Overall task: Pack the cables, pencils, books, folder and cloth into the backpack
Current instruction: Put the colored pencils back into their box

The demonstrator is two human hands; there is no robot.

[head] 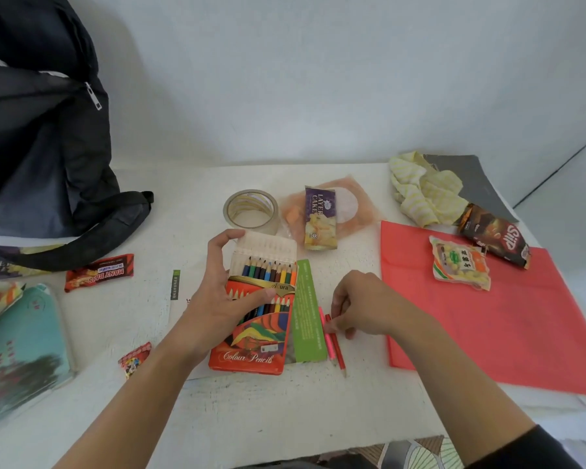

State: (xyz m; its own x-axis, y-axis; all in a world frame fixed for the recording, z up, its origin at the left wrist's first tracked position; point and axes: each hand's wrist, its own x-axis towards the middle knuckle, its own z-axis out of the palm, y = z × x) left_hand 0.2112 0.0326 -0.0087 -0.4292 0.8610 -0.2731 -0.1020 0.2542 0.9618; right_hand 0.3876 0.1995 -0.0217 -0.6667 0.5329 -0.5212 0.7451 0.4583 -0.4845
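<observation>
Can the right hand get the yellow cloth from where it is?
Probably yes. The right hand is pinching loose pencils, and the yellow cloth lies farther back on that same side, with only the flat red folder and snack packets between.

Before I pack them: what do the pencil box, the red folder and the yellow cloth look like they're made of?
The pencil box looks like thin printed cardboard with a slight sheen; its flap folds open along a crease. The red folder seems to be matte paper or thin card, lying flat with faint fold lines; it could be plastic. The yellow cloth looks like soft woven fabric, crumpled in loose folds.
</observation>
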